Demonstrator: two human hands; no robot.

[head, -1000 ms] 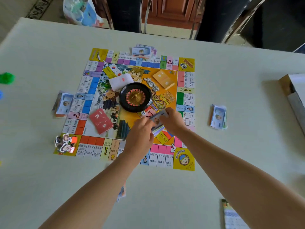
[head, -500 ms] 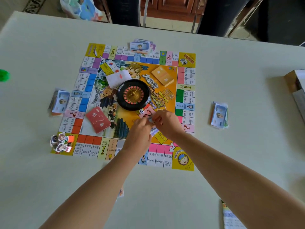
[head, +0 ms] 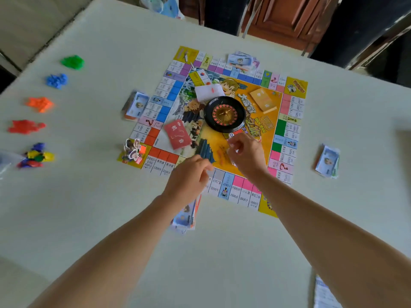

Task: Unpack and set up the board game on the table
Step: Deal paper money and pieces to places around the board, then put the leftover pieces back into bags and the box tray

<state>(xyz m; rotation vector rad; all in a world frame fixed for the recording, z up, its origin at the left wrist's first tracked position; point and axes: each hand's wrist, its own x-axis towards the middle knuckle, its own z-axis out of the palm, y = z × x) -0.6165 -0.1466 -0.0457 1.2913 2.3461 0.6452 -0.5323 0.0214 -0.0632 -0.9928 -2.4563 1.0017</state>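
Note:
The colourful game board lies flat on the table with a black roulette wheel at its centre. A red card deck, a white deck and an orange deck lie on it. Paper figures stand on the near left corner. My left hand and my right hand hover apart over the board's near edge, fingers curled; blur hides whether either holds anything. A play money pile lies on the table under my left wrist.
More money piles lie left, far and right of the board. Heaps of green, blue, orange, red and mixed plastic pieces line the left side. Chairs stand beyond the far edge.
My hands held a stack of bills together over the board; now they have drawn apart and the stack no longer shows. The view has swung left, bringing the plastic heaps into sight.

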